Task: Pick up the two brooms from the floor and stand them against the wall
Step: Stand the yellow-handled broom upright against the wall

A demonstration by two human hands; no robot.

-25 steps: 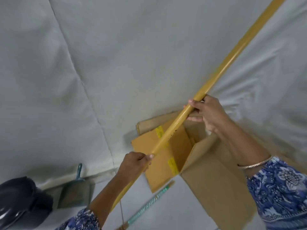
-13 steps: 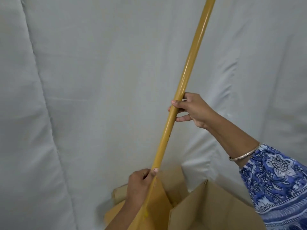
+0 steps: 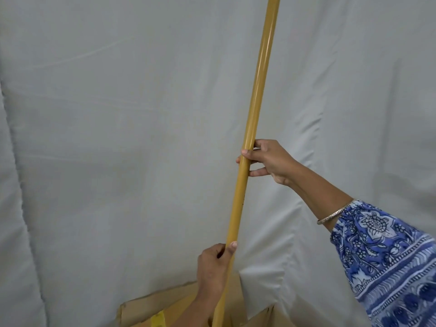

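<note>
The yellow broom handle (image 3: 253,128) is now standing nearly upright, leaning only slightly to the right at its top, where half a second ago it was tilting more and a second ago it was slanting steeply; it is running in front of the grey cloth-covered wall (image 3: 118,138). The right hand (image 3: 266,161) is wrapping the handle midway, fingers (image 3: 246,152) curled around it and thumb behind; below those fingers the left hand (image 3: 213,267) is gripping lower down, thumb pressed along the shaft (the broom head is out of view). Beneath the left fingers the cardboard box (image 3: 151,308) is showing only its top flaps; a blue patterned sleeve (image 3: 387,263) and a bangle (image 3: 335,213) are sitting behind the right wrist.
</note>
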